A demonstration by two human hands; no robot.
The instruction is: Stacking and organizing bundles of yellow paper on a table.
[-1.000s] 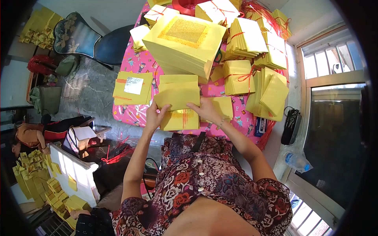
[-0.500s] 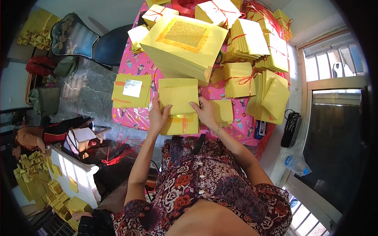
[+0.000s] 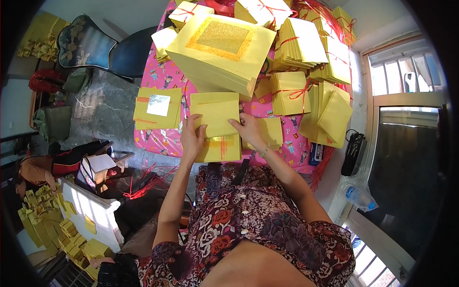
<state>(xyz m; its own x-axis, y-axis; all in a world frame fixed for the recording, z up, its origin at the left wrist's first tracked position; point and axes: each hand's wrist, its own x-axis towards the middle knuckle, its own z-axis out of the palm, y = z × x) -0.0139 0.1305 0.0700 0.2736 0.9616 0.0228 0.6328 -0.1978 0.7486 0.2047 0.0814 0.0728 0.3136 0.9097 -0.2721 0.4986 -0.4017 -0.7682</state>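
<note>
Left hand (image 3: pixel 192 138) and right hand (image 3: pixel 251 132) pinched the paper (image 3: pixel 215 115) near its lower corners; uneven pull risked skewing it against the stack (image 3: pixel 215 71) just beyond.

grey marbled floor (image 3: pixel 107 103) | blue floral-backed chair (image 3: pixel 93 45) | sunlit barred window (image 3: pixel 399 81)

1 tall paper stack (image 3: pixel 216 56) bars the way ahead; near-left tablecloth (image 3: pixel 161 142) lies bare.
</note>
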